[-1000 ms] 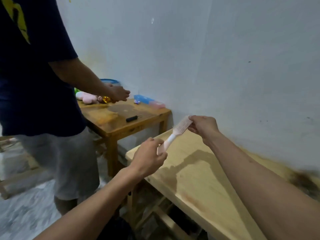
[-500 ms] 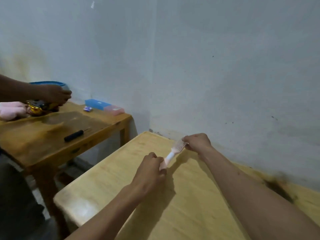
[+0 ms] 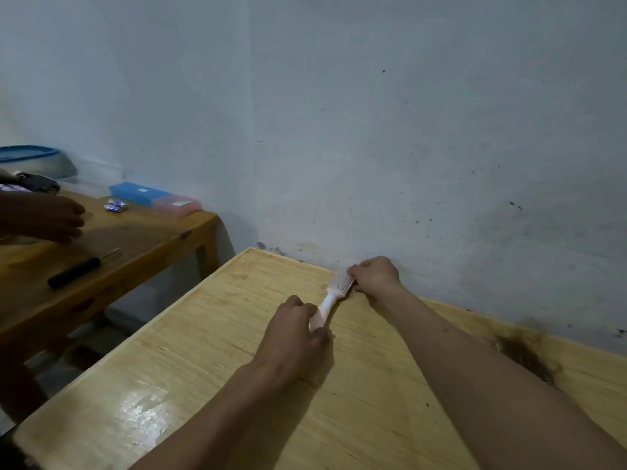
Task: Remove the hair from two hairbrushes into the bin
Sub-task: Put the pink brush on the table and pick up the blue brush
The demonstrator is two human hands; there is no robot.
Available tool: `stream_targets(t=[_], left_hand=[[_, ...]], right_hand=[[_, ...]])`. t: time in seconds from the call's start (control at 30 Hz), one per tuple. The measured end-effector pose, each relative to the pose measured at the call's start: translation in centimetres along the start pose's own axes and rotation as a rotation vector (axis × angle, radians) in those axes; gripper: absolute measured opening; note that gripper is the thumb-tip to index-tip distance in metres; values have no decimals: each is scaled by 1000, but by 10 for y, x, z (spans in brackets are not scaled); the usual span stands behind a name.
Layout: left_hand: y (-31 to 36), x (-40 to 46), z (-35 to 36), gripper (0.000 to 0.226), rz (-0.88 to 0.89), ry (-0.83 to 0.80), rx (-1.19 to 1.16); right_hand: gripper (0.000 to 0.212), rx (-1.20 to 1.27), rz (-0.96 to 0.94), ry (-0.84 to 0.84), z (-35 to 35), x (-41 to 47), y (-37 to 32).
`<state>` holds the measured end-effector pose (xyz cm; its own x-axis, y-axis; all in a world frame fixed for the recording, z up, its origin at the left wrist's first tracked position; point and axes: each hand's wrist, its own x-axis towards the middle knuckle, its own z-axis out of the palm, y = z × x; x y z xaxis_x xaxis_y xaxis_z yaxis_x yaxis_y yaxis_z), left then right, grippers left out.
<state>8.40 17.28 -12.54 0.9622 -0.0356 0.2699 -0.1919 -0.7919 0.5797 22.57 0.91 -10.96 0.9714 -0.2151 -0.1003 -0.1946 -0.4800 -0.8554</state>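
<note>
Both hands are on one pale pink hairbrush point(image 3: 334, 295) near the centre of the frame, low over the light wooden table point(image 3: 203, 368). Left hand point(image 3: 293, 334) has its fingers curled round the handle end; right hand point(image 3: 375, 276) grips the head end, fingers bent over the far side of the bristle part, right by the wall point(image 3: 373, 130). Brush runs diagonally, handle toward lower left, head toward upper right, back side facing up w/ slots visible; a few bristle tips show along its right edge. Can't tell whether it touches the tabletop or sits just above it. Hair on the brush itself is not discernible. At right of the frame, on the same table next to the wall, lies a dark brownish clump, prob. hair point(image 3: 524, 357), well apart from the brush. Left side of frame: a darker wooden table point(image 3: 146, 239) w/ a black-handled screwdriver point(image 3: 74, 271) near its front edge, small batteries point(image 3: 116, 205) and a blue and pink box point(image 3: 154, 197) toward the back by the wall. Upper left edge: a bowl w/ a blue lid point(image 3: 32, 159). Another person's hand point(image 3: 51, 217) reaches over that table from the left edge, fingers loosely bent, holding nothing I can make out.
</note>
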Motion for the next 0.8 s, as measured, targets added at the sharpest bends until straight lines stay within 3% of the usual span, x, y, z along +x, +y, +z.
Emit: stream_targets(t=[0.1,0.2,0.33,0.43,0.53,0.63,0.8], left_hand=[[-1,1,2,38,-7,-8,14],[2,-2,-1,50,-6,-16,10],[20,-8,-7,80,-10,20,37],[53,-17,-1,70,47,85,49],[103,-35,17,62,82,-29,-20],[151,-56,42,68,52,-199,-26],[212,-91,74,76,62,-346,46]], right_hand=[[21,2,-15,-8,-2,0,2],[40,-29,-28,-35,-7,-6,0],[24,-120,-104,-55,-37,-23,-17],[32,-121,-116,-97,-80,-37,-33],[33,-230,-110,-185,-131,-53,-39],[40,-423,-86,-186,-180,-67,-29],[74,-836,11,-145,-233,-107,3]])
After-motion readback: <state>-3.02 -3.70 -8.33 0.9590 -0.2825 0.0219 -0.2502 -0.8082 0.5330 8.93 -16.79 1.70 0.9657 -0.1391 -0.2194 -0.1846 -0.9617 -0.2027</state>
